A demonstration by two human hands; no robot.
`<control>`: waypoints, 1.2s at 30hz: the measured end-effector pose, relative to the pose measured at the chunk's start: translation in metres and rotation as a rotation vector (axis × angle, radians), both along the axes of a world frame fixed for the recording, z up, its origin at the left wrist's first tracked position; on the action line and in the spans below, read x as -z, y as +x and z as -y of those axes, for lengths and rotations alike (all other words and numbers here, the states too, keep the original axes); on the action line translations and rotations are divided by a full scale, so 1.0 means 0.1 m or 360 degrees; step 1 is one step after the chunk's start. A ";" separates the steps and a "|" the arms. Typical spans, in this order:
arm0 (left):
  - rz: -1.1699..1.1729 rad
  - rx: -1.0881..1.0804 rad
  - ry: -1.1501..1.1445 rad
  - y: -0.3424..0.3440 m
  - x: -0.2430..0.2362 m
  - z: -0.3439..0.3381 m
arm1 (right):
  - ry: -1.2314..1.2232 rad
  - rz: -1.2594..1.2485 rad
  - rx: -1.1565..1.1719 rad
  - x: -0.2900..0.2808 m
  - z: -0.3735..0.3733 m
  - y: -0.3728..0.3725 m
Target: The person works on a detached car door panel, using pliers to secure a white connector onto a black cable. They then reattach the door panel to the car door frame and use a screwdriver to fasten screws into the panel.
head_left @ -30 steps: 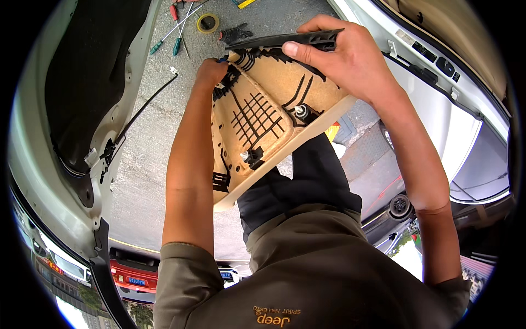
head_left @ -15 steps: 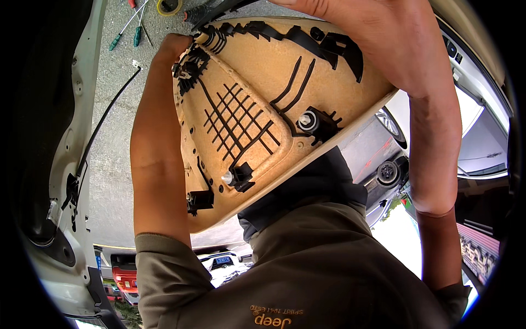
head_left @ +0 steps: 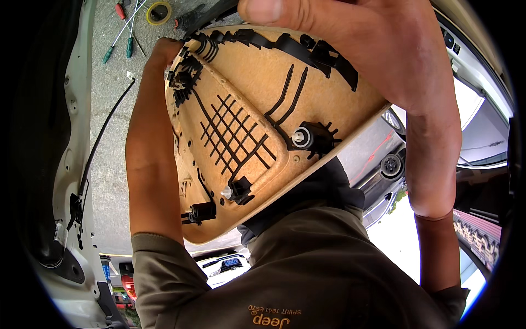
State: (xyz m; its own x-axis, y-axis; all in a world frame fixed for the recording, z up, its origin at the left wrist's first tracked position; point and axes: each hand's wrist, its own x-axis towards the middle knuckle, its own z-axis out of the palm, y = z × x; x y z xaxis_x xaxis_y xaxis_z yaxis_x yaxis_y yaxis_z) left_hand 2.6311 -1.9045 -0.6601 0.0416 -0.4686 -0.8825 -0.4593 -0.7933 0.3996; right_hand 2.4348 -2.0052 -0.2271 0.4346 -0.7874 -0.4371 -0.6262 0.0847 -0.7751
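Note:
A tan car door trim panel (head_left: 241,74) is held tilted before my torso, its back side facing me. Black plastic ribs in a grid (head_left: 235,131) and black clip mounts with white clips (head_left: 301,137) stand out on that side. At its far left corner, my left hand (head_left: 163,53) is closed on the edge, fingers mostly hidden behind the panel. Across the far right edge lies my right hand (head_left: 383,52), thumb stretched leftward along the top; its other fingers are out of sight beyond the edge, and it appears to grip the panel.
To the left stands a pale metal car door frame (head_left: 76,137), from which a black cable (head_left: 104,134) with a white plug hangs. Screwdrivers (head_left: 130,46) and a yellow tape roll (head_left: 159,13) lie on the grey ground. A white car (head_left: 471,104) stands at right.
The panel has shifted slightly left and down in the picture, its lower left corner lower. My right hand's thumb has come further left and down. Both hands stay on the panel.

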 end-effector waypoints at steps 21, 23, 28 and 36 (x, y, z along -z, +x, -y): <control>0.0224 -0.0541 0.0262 -0.29 -1.11 0.00 | 0.0069 0.0105 -0.0029 -0.07 0.24 -0.09; 0.0133 -0.0896 -0.0010 -0.28 -1.68 -0.17 | -0.0047 0.0107 0.0049 0.15 0.26 -0.27; -0.0410 -0.1531 -0.0300 -0.35 -3.41 -0.47 | -0.0120 -0.0250 0.0058 0.21 0.22 -0.36; -0.0053 -0.1138 -0.0666 -1.13 -4.88 -0.65 | 0.0153 0.0229 0.0717 0.03 0.16 -0.35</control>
State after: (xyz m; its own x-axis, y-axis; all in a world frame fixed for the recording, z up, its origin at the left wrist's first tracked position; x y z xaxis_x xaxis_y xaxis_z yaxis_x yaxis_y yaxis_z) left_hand 2.5184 -1.8399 -0.1721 0.4309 -0.6289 -0.6472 0.1167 -0.6723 0.7310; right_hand 2.3995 -2.0215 -0.2299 0.1211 -0.8701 -0.4777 -0.3978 0.3983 -0.8265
